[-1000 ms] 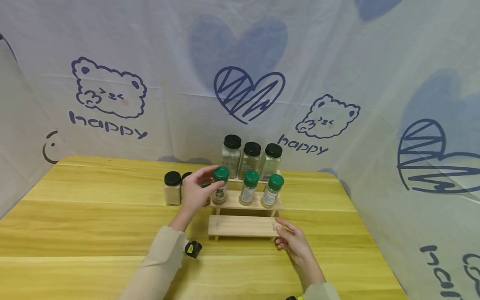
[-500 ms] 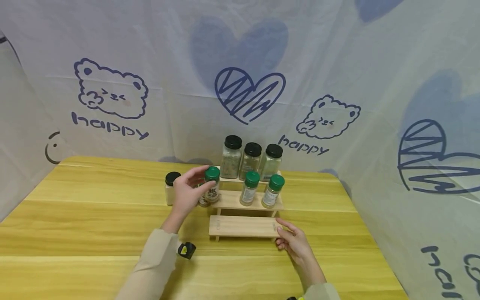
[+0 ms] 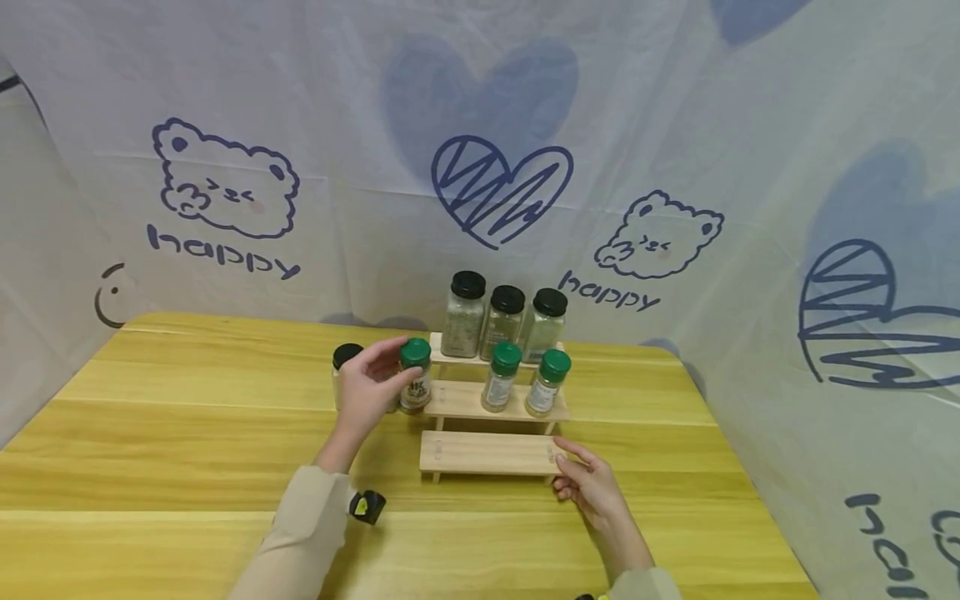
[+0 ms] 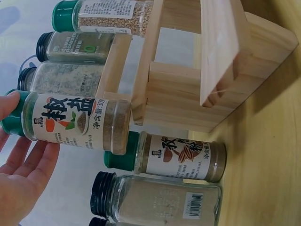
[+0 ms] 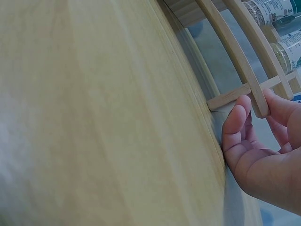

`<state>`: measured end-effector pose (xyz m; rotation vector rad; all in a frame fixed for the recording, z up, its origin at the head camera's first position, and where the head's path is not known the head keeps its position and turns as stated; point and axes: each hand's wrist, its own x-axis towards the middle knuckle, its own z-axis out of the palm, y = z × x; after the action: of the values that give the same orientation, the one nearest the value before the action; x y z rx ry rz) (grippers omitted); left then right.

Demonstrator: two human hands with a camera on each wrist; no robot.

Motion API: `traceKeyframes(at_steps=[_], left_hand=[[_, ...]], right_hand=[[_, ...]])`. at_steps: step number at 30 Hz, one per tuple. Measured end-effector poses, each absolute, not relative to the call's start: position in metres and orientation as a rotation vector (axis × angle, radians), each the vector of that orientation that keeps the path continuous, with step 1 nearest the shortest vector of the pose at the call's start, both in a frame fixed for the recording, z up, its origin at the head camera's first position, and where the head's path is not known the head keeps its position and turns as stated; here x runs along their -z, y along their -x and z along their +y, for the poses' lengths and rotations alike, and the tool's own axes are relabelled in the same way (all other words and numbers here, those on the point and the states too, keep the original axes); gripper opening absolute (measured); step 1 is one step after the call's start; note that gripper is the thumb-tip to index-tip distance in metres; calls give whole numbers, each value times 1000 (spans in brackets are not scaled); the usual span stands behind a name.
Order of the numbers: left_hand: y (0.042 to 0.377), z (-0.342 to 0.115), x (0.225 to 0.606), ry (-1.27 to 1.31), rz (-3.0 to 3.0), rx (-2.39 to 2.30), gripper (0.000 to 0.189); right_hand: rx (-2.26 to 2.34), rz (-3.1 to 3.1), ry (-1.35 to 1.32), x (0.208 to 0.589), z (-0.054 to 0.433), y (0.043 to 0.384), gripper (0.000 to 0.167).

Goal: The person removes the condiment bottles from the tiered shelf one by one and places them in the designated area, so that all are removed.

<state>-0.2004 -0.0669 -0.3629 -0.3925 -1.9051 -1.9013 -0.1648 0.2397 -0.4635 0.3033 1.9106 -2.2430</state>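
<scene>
My left hand (image 3: 367, 385) grips a green-capped spice jar (image 4: 77, 117) by its cap end, thumb on one side and fingers on the other. The jar has a white label and brown powder, and hangs just left of the middle tier of a wooden step rack (image 3: 457, 400). Below it in the left wrist view stands another green-capped jar (image 4: 181, 157) on the table. My right hand (image 3: 592, 483) pinches the right end of the rack's lowest tier (image 3: 487, 454), thumb on top and fingers curled beneath. Two green-capped jars (image 3: 501, 379) stand on the middle tier.
Black-capped jars (image 3: 463, 321) line the top tier at the back. Left of the rack, more black-capped jars (image 4: 167, 200) stand on the wooden table (image 3: 187, 467), partly behind my left hand in the head view. A printed cloth (image 3: 360, 108) hangs behind the table.
My left hand has lifted the green-capped jar off the middle tier's left end and moved it left, past the rack's edge. My right hand stays on the lowest tier.
</scene>
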Motion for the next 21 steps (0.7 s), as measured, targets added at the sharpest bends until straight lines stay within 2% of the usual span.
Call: traceKeyframes(at_steps=[21], left_hand=[[199,-75,368,364,-1857,1950,35]], right_hand=[[2253,1902,-291,464,241,165,44]])
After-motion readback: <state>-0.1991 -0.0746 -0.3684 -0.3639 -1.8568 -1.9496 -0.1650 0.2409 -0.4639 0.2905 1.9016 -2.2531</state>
